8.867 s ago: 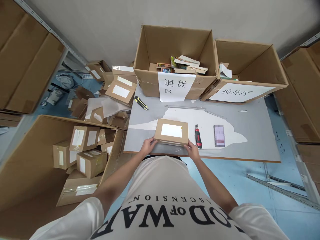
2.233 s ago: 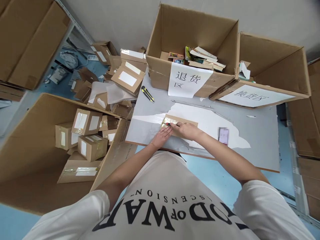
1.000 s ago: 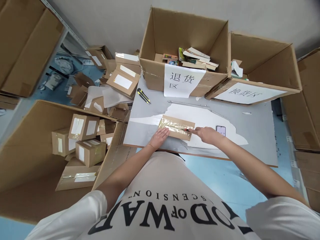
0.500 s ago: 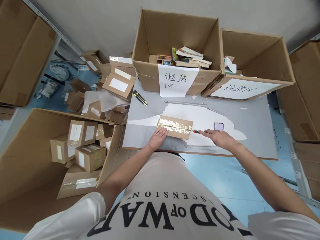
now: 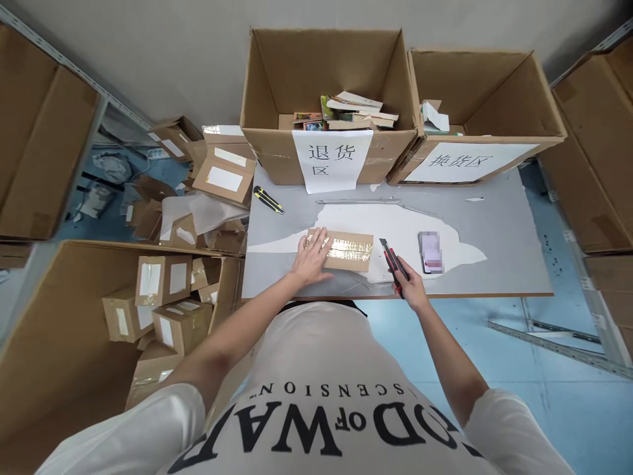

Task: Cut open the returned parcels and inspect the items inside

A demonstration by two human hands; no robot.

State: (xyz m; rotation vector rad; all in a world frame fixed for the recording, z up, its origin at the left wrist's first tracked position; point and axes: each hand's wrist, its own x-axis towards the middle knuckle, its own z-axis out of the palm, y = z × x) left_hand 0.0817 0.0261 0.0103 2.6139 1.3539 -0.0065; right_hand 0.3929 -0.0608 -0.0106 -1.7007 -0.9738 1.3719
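A small cardboard box (image 5: 349, 249) with shiny tape along its top lies on the table. My left hand (image 5: 312, 258) rests on the left end of this box, fingers spread over its top. To the right of the box, my right hand (image 5: 409, 282) is closed round a red and black utility knife (image 5: 393, 262). Its blade is out, points up and to the left, and is apart from the box. A phone (image 5: 431, 253) lies on the table to the right of the knife.
A yellow and black utility knife (image 5: 268, 200) lies at the table's (image 5: 514, 231) back left. Behind stand a large carton (image 5: 270, 155) holding books and a second labelled carton (image 5: 494, 138). At left, a big carton (image 5: 64, 297) holds several parcels (image 5: 165, 277), with opened boxes (image 5: 225, 175) piled beyond.
My right hand has drawn the knife away from the box's right end, towards me, and turned it upward. My left hand has spread further over the box. The view has shifted slightly.
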